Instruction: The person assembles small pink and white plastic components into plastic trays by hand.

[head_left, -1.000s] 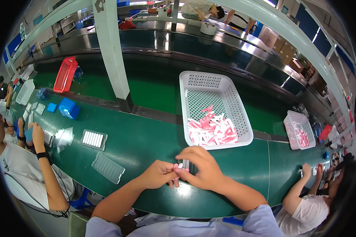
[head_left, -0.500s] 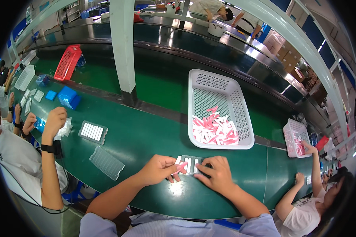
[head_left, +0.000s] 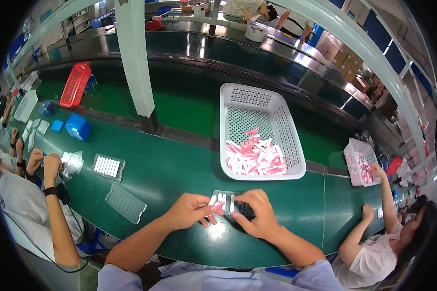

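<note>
Both forearms reach in from the near edge, meeting over a small slotted tray [head_left: 230, 202] on the green table [head_left: 175, 169], just near of the white basket [head_left: 257, 131]. The left hand [head_left: 192, 211] pinches a pink-and-white stick [head_left: 217, 207] at the tray's left end. The right hand [head_left: 257, 213] arches over the tray, fingertips pressed down on it.

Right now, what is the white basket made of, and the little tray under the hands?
The white basket looks like moulded plastic: matte, with a regular grid of holes in its floor and walls. The little tray under the left hand and right hand seems thin clear plastic with ribbed slots, dark where the green table shows through; hard to be sure.
</note>
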### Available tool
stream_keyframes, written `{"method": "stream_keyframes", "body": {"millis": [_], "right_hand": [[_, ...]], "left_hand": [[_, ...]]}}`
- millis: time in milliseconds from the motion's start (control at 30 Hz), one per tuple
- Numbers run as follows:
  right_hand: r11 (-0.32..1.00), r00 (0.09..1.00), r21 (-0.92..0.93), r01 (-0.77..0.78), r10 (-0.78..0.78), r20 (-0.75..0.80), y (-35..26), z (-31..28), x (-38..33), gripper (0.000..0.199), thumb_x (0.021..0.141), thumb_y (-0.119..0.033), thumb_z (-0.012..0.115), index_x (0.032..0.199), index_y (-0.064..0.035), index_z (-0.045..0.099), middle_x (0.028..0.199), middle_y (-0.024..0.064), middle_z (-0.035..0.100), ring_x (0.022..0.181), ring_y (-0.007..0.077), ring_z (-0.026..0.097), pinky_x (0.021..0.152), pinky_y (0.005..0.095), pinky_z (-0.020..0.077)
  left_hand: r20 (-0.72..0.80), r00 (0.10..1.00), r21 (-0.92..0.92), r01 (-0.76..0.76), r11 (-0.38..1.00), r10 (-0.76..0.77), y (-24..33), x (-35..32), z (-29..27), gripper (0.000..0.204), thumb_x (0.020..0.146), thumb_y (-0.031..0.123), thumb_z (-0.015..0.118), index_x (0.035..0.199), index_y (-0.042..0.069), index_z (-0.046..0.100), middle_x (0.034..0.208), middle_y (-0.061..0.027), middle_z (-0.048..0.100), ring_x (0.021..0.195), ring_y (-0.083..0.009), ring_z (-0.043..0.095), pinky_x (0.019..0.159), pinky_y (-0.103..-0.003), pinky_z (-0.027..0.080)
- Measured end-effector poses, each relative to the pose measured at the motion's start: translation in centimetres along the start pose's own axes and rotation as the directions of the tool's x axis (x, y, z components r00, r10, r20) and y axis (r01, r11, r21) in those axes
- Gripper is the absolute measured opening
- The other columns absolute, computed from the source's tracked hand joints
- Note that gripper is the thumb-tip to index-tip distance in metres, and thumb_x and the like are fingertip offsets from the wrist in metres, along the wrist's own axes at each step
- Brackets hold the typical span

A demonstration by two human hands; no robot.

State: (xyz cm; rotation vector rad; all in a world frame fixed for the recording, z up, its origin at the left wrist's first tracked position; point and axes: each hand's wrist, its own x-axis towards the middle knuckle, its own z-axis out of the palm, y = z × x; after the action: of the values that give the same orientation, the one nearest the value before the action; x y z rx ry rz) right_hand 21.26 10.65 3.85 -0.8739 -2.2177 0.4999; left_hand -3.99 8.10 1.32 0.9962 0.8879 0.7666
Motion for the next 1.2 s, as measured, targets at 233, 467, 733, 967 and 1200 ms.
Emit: {"method": "stream_keyframes", "body": {"millis": [233, 467, 733, 967, 1200], "right_hand": [[0.662, 0.869, 0.594, -0.458, 0.474, 0.142, 0.4, -1.3, 1.4, 0.015, 0.097, -0.01, 0.071, 0.108, -0.0001, 0.076, 0.075, 0.0046, 0.073, 0.059, 0.0047, 0.056, 0.052, 0.0235, 0.0452], [0.419, 0.795, 0.675, -0.607, 0.338, 0.504, 0.8, -1.9, 2.2, 0.014, 0.099, -0.004, 0.065, 0.108, 0.0039, 0.072, 0.08, 0.0101, 0.074, 0.062, 0.0077, 0.063, 0.055, 0.0216, 0.0496], [0.869, 0.892, 0.255, -0.424, 0.353, 0.282, -0.8, 0.3, 3.7, 0.01, 0.097, -0.008, 0.07, 0.095, 0.001, 0.075, 0.069, 0.0037, 0.071, 0.058, 0.0046, 0.061, 0.053, 0.0225, 0.0472], [0.507, 0.816, 0.691, -0.515, 0.537, 0.214, 0.0, -0.2, 3.4, 0.008, 0.096, -0.005, 0.071, 0.092, 0.0004, 0.074, 0.071, 0.0018, 0.071, 0.061, 0.0039, 0.061, 0.055, 0.0218, 0.0464], [0.877, 0.792, 0.192, -0.441, 0.279, 0.543, 1.3, -1.3, 4.9, 0.011, 0.092, -0.004, 0.066, 0.098, 0.0001, 0.074, 0.072, 0.0066, 0.071, 0.061, 0.0111, 0.064, 0.058, 0.0265, 0.051]], "left_hand": [[0.127, 0.992, 0.072, -0.035, 0.997, 0.025, -0.4, -0.5, 0.3, 0.025, 0.102, 0.014, 0.065, 0.12, -0.001, 0.072, 0.109, -0.0147, 0.076, 0.083, -0.0166, 0.074, 0.062, -0.027, 0.058], [-0.046, 0.999, 0.076, -0.003, 0.997, 0.006, -0.3, -0.1, 0.0, 0.027, 0.104, 0.022, 0.064, 0.114, -0.001, 0.073, 0.106, -0.0107, 0.076, 0.083, -0.0151, 0.074, 0.061, -0.025, 0.057], [-0.015, 0.999, -0.097, 0.033, 0.995, -0.035, 0.2, -0.1, 0.2, 0.026, 0.104, 0.014, 0.062, 0.118, -0.006, 0.069, 0.108, -0.0153, 0.075, 0.083, -0.0185, 0.075, 0.064, -0.027, 0.06], [0.0, 1.0, -0.066, 0.001, 0.998, -0.001, -0.7, 0.1, -0.4, 0.024, 0.101, 0.011, 0.066, 0.115, -0.008, 0.069, 0.11, -0.0182, 0.075, 0.081, -0.0185, 0.075, 0.064, -0.028, 0.06], [-0.052, 0.998, -0.072, 0.021, 0.997, -0.025, -0.6, 0.0, -0.5, 0.025, 0.099, 0.01, 0.069, 0.115, -0.008, 0.069, 0.109, -0.0175, 0.075, 0.08, -0.0178, 0.074, 0.064, -0.027, 0.06]]}}
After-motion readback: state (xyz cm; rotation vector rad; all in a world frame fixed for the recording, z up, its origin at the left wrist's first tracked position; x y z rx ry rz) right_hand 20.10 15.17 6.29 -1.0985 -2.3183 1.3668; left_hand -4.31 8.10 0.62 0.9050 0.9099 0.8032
